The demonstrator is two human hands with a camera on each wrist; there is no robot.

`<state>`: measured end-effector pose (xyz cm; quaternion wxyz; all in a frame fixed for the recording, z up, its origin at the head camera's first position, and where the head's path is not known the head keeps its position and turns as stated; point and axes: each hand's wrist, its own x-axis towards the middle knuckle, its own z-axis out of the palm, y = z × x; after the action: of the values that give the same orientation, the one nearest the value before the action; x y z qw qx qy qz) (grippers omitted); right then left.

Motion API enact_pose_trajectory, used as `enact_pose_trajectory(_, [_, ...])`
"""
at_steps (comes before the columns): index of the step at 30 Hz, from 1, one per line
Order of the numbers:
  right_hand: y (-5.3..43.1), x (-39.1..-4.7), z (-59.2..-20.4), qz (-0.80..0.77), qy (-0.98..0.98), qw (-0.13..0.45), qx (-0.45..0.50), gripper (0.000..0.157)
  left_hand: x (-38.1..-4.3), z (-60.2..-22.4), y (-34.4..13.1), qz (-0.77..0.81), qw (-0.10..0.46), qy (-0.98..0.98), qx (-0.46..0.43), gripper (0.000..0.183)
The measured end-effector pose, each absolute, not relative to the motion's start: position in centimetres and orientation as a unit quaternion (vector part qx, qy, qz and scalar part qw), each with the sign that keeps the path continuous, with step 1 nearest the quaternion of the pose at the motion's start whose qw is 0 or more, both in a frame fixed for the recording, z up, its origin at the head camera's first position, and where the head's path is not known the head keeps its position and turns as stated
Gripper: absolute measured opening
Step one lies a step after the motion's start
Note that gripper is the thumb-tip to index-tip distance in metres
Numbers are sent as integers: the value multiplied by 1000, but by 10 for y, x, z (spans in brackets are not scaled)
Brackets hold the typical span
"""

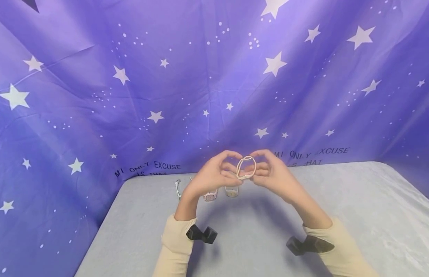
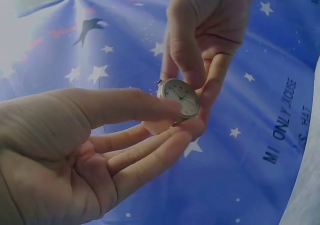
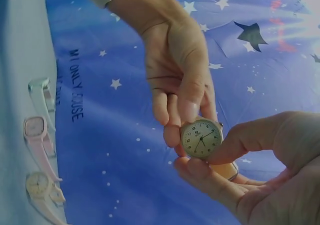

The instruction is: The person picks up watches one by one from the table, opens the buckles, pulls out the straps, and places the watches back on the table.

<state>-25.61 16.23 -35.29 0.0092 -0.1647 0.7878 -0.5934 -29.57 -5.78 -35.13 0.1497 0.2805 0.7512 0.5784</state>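
Above the table, both of my hands hold a small wristwatch with a round, pale dial (image 3: 201, 138) and a light strap. In the head view the wristwatch (image 1: 247, 177) faces away, its strap bowed up into a loop. My left hand (image 1: 211, 176) pinches one side of it between thumb and fingers. On the opposite side, my right hand (image 1: 277, 177) grips it with the thumb at the case edge. The left wrist view shows the left thumb partly over the dial.
On the grey table (image 1: 256, 242) behind the hands lie a pale green watch (image 3: 42, 97), a pink square-faced watch (image 3: 35, 127) and a cream round-faced watch (image 3: 38, 185). A purple-blue star-patterned cloth (image 1: 207, 77) hangs behind the table.
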Motion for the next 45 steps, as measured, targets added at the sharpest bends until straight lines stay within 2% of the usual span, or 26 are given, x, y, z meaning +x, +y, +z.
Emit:
enact_pose_trajectory(4, [165,-258,-353,-617,769,40,-161,64,-299,-352,-58,582,157,753,265,70])
enact_pose_trajectory(9, [165,-261,-355,-632,756,50,-163,56,-302,-354,-59,589,156,755,242,69])
enact_pose_trajectory(16, [163,-266,-358,-664,734,22,-142,48,-304,-358,-57,639,171,711,240,58])
enact_pose_trajectory(26, [166,-265,-356,-664,739,15,-116,53,-305,-358,-55,628,143,725,242,38])
enact_pose_trajectory(45, [167,-266,-355,-621,774,-37,-117,38,-305,-357,-56,623,102,723,282,34])
